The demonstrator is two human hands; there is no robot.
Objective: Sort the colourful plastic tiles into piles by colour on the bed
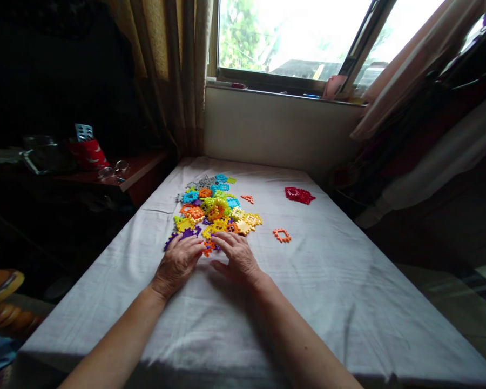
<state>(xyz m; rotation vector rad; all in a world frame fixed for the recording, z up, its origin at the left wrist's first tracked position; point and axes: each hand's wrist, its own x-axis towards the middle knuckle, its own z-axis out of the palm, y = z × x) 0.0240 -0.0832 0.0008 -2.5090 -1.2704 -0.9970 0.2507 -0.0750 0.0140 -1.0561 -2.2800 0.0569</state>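
A heap of colourful plastic interlocking building tiles point(217, 209) lies on the cloth-covered table, mixing yellow, orange, purple, blue, green and grey pieces. At its near left edge, my left hand point(180, 263) rests with fingers stretched over purple tiles point(191, 232). My right hand point(238, 256) reaches the near right edge, fingers extended and thumb apart. Between the two hands is an orange tile point(208, 248), close to both sets of fingertips; whether either touches it is unclear. What lies beneath the fingers is hidden.
Apart from the heap lie a red tile group point(300, 195), an orange square frame point(282, 235) and an orange triangle point(247, 199). A side cabinet point(141, 167) holds glasses point(113, 170) and a red container point(89, 154). Clothes point(437, 162) hang at right.
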